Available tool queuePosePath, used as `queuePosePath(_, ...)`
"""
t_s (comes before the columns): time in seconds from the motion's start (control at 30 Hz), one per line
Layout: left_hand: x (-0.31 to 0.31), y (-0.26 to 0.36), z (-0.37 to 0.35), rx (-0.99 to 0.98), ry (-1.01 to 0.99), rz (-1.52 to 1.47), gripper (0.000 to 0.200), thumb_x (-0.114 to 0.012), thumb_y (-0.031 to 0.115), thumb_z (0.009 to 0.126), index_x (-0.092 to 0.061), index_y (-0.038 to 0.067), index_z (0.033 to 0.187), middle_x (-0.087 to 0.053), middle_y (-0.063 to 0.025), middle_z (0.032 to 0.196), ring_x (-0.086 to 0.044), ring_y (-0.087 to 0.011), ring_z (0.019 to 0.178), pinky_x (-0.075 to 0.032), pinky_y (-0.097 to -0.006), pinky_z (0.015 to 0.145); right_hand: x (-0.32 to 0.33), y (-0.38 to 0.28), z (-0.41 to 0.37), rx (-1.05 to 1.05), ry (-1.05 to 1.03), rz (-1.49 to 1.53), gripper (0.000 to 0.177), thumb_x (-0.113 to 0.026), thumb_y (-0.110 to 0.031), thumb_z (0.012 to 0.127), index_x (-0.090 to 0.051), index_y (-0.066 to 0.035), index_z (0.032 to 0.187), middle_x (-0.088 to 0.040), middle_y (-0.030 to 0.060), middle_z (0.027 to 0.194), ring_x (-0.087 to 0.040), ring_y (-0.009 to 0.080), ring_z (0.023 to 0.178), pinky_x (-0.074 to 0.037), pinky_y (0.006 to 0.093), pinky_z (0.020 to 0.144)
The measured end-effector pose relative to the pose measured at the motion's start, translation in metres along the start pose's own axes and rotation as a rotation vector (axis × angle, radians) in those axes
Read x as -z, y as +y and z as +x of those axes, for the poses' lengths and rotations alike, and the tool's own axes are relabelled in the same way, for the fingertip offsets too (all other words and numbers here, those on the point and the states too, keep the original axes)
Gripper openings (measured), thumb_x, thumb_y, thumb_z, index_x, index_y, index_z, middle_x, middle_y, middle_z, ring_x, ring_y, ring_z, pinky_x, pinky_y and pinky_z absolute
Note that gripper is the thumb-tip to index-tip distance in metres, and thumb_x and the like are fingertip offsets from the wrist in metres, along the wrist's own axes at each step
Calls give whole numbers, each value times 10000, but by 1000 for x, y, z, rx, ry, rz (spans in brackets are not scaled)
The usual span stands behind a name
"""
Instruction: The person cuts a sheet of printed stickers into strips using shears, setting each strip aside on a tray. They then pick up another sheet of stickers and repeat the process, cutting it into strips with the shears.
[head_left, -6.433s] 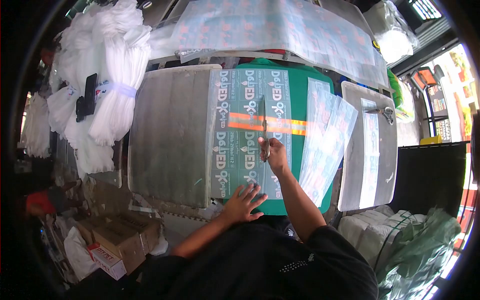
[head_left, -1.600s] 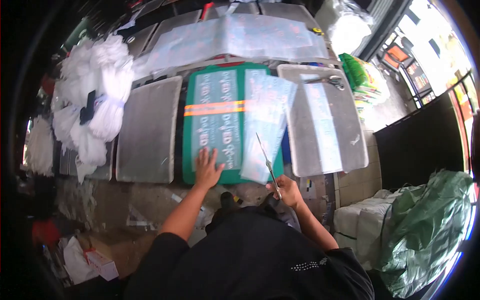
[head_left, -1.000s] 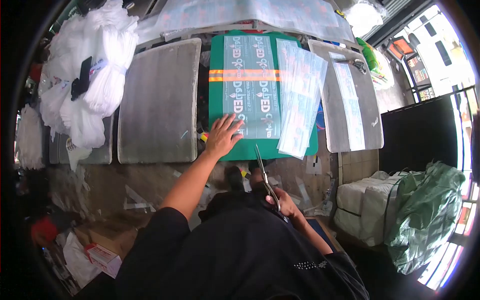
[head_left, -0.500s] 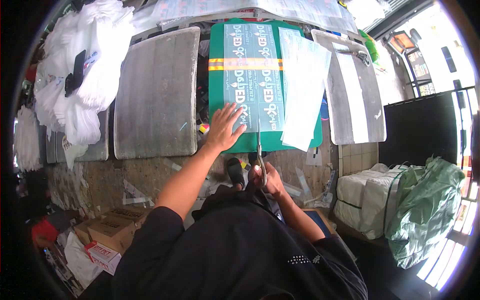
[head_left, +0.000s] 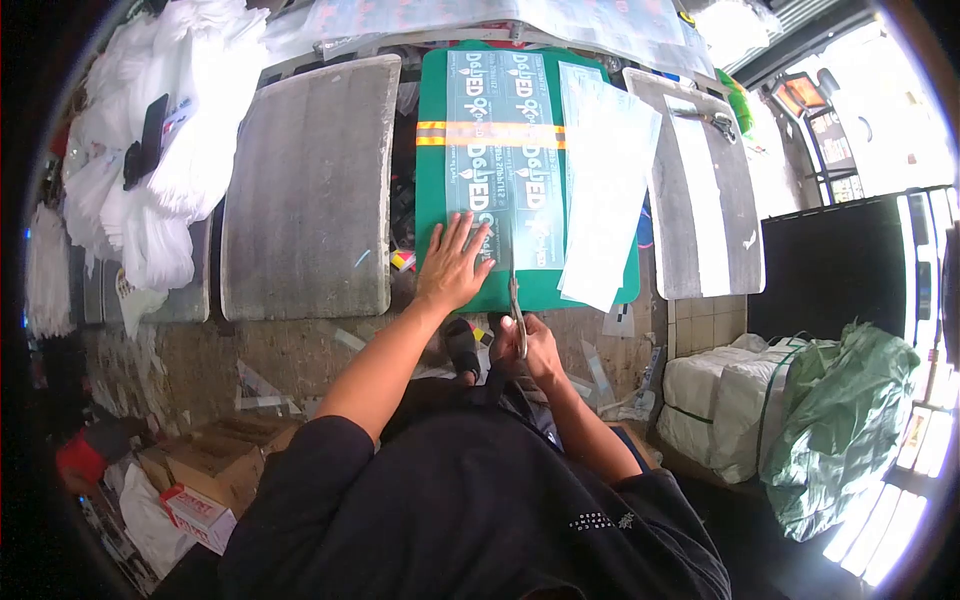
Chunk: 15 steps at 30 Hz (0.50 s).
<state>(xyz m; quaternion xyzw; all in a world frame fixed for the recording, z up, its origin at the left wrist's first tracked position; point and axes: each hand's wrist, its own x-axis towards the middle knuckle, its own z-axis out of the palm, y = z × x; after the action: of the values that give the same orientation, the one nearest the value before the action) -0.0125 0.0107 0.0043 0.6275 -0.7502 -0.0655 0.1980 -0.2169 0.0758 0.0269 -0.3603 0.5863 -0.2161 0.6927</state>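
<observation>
My left hand (head_left: 456, 262) lies flat with spread fingers on the lower left of a clear printed film sheet (head_left: 538, 200). The sheet rests on a green board (head_left: 607, 262) that has an orange reflective strip (head_left: 430, 134) across it. My right hand (head_left: 532, 348) grips the handles of scissors (head_left: 517, 310) at the board's front edge. The blades point away from me, at the sheet's lower edge between its two printed columns. How far apart the blades are, I cannot tell. Pale cut film sheets (head_left: 609, 190) overlap the board's right side.
Grey boards flank the green one, left (head_left: 308, 190) and right (head_left: 740, 200); another pair of scissors (head_left: 718, 122) lies on the right one. White bundles with a phone (head_left: 153, 135) hang at the left. Cardboard boxes (head_left: 215, 465) and wrapped bales (head_left: 725, 400) stand lower down.
My right hand and the scissors have shifted slightly down and to the left. My left hand stays flat on the sheet. The whole view has moved a little.
</observation>
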Motion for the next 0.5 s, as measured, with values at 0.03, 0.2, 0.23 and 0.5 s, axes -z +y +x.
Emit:
queuePosePath(0.03, 0, -1, 0, 4, 0, 0, 608, -583, 373, 926, -428, 103, 1449, -360, -205, 1514, -341, -393, 1399, -267, -557, 1134, -4, -9, -2, -18, 32, 7, 524, -752, -475, 845, -600, 23, 902, -599, 35, 711, -545, 93, 603, -444, 253, 547)
queuePosePath(0.2, 2, -3, 0, -12, -5, 0, 604, -584, 365, 926, -426, 102, 1446, -368, -201, 1504, -345, -389, 1397, -263, -549, 1141, -10, -14, -1, 40, 66, -77, 512, -749, -460, 853, -600, 26, 915, -595, 36, 701, -537, 89, 592, -442, 255, 543)
queuePosePath(0.23, 2, -3, -1, -7, -2, -1, 604, -584, 365, 926, -426, 102, 1446, -368, -201, 1504, -345, -389, 1397, -263, -549, 1141, -11, -18, -3, 63, 78, -148, 509, -747, -455, 856, -601, 28, 919, -594, 36, 698, -539, 89, 592, -445, 256, 542)
queuePosePath(0.5, 1, -4, -1, 6, -32, -15, 606, -594, 371, 922, -436, 109, 1444, -331, -182, 1536, -301, -356, 1433, -235, -528, 1163, -16, -23, 14, 72, 83, -101, 526, -732, -469, 864, -591, 33, 929, -612, 47, 704, -569, 110, 592, -464, 266, 545)
